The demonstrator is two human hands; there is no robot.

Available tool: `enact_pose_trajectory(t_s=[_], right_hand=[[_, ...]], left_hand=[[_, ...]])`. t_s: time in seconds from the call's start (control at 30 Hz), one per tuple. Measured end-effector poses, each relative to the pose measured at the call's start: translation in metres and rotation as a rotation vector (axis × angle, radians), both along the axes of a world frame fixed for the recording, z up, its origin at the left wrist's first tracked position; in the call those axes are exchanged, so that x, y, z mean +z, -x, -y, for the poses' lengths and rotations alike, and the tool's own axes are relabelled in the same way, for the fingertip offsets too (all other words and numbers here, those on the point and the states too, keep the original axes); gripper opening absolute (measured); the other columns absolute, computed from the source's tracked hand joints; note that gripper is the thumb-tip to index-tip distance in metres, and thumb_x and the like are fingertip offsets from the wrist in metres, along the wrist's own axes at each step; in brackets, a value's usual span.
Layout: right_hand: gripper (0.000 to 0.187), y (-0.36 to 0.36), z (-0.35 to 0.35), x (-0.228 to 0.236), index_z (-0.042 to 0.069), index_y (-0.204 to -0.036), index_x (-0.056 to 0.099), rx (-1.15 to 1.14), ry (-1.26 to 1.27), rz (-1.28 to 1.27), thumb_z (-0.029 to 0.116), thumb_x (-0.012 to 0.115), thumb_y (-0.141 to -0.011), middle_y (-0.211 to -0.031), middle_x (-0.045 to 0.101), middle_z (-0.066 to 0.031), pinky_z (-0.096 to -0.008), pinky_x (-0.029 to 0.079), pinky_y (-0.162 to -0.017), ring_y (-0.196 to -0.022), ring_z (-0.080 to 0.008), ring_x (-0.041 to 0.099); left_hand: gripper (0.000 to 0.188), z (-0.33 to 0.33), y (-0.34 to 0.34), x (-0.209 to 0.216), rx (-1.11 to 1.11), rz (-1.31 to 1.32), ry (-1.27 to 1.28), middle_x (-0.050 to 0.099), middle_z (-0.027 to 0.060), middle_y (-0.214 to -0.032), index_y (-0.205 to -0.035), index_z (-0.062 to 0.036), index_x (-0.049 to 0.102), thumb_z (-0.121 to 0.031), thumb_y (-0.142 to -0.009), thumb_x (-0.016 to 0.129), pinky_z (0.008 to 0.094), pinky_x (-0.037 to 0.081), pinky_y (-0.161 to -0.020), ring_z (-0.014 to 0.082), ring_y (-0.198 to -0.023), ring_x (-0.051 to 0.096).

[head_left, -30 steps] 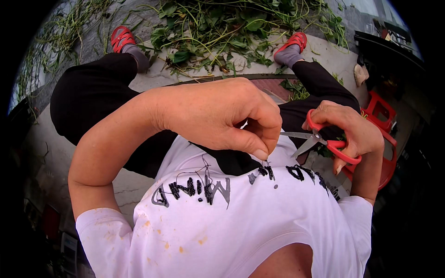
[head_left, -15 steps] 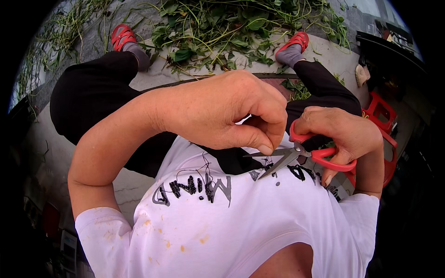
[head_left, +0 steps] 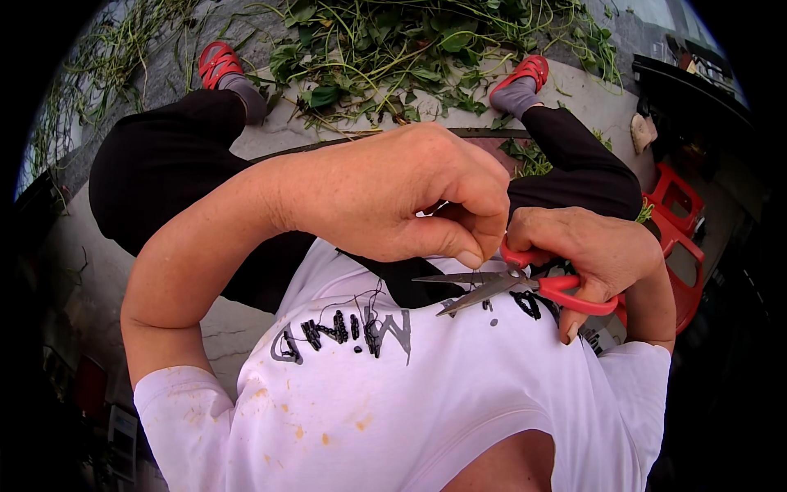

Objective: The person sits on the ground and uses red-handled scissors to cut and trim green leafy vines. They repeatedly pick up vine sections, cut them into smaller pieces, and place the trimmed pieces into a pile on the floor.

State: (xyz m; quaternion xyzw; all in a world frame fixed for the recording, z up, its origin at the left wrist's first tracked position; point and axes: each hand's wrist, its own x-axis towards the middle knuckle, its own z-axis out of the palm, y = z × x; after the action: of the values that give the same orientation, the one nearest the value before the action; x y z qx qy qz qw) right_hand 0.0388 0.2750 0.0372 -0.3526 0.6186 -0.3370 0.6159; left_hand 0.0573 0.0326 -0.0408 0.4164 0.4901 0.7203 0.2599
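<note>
My left hand (head_left: pixel 418 193) is closed in a pinch over my chest, on a thin dark thread (head_left: pixel 474 277) that runs down toward the white T-shirt (head_left: pixel 459 385) I wear. Red-handled scissors (head_left: pixel 535 284) are in my right hand (head_left: pixel 594 246), its fingers through the loops. Their blades are parted and point left, just below the left fingertips, around the thread. Dark stitched lettering (head_left: pixel 336 332) crosses the shirt front, with loose black threads trailing from it. Part of the lettering is hidden behind the scissors and right hand.
My legs in black trousers (head_left: pixel 168 164) are spread apart, with red shoes on the feet. Beyond them lies a heap of leafy green vines (head_left: pixel 385 57) on the grey floor. Red plastic stools (head_left: pixel 680 205) stand at the right, near a pale stone-like lump (head_left: pixel 642 133).
My right hand has moved the scissors left and slightly down, so the blades now reach past the left fingertips. The blades have closed a little. My left hand stays nearly still.
</note>
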Motion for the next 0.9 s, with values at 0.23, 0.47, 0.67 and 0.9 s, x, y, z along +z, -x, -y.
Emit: enact_pose_trajectory(t_s=[0.23,0.47,0.67,0.9], right_hand=[[0.081,-0.004,-0.003,-0.002,0.000,-0.097,0.051,0.023,-0.028,-0.013,0.064,0.076,-0.055,-0.083,0.051,-0.0116,-0.0353,0.044,-0.064,-0.072,-0.0305,0.053],[0.086,-0.012,-0.007,-0.014,-0.002,-0.100,0.049,-0.086,0.101,-0.025,0.068,0.074,-0.056,-0.090,0.051,-0.0133,-0.0363,0.045,-0.070,-0.077,-0.0310,0.053],[0.091,-0.013,0.002,-0.015,-0.004,-0.105,0.046,-0.040,0.138,-0.036,0.071,0.070,-0.059,-0.098,0.049,-0.0160,-0.0379,0.045,-0.076,-0.085,-0.0326,0.052],[0.092,-0.015,0.004,-0.018,-0.005,-0.107,0.045,-0.061,0.197,-0.056,0.069,0.071,-0.060,-0.098,0.048,-0.0166,-0.0386,0.045,-0.076,-0.086,-0.0333,0.052]], left_hand=[[0.013,0.001,0.002,0.001,0.003,-0.010,0.014,0.057,0.0030,-0.071,-0.076,-0.0048,0.063,-0.014,-0.078,0.071,0.0305,0.043,-0.057,0.0199,-0.067,0.054],[0.012,0.003,0.003,0.004,0.029,0.027,0.025,0.058,0.0033,-0.071,-0.075,-0.0040,0.063,-0.012,-0.077,0.071,0.0298,0.044,-0.058,0.0194,-0.066,0.054],[0.012,-0.001,0.001,0.002,0.072,-0.001,-0.009,0.058,0.0032,-0.070,-0.075,-0.0039,0.062,-0.012,-0.077,0.071,0.0299,0.044,-0.057,0.0194,-0.066,0.054],[0.011,0.000,0.003,0.003,0.087,-0.027,-0.011,0.058,0.0036,-0.070,-0.074,-0.0043,0.062,-0.011,-0.075,0.072,0.0302,0.044,-0.057,0.0203,-0.065,0.054]])
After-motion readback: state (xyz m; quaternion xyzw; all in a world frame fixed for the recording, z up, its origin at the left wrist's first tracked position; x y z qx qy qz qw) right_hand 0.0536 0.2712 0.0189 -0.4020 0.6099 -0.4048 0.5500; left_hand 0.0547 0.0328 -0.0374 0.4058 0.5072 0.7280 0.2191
